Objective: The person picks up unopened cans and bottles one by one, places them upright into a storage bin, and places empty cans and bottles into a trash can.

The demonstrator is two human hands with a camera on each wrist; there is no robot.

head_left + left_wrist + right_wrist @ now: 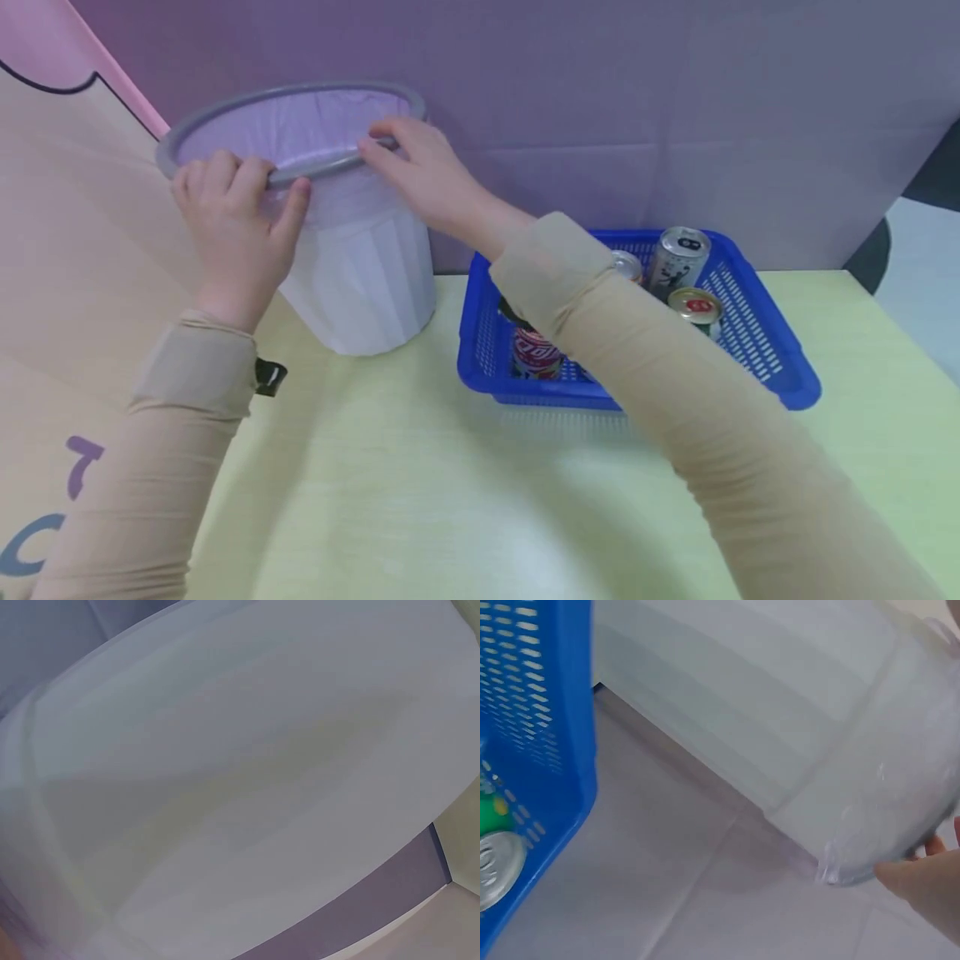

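Note:
A white trash can (360, 283) with a grey rim ring (330, 167) stands at the back left of the table, lined with a thin purple-tinted bag (300, 125). My left hand (232, 221) grips the near left part of the ring, fingers over the top and thumb on the outside. My right hand (420, 171) pinches the ring at its near right part. The can's white wall (247, 772) fills most of the left wrist view. In the right wrist view the bag's edge (885, 802) folds down over the outside, beside the right hand (930, 892).
Right of the can, a blue plastic basket (780, 367) holds several drink cans, among them a silver can (678, 262) and a red one (536, 354). My right forearm passes over it. A purple-grey partition (600, 100) rises behind the pale table (390, 467).

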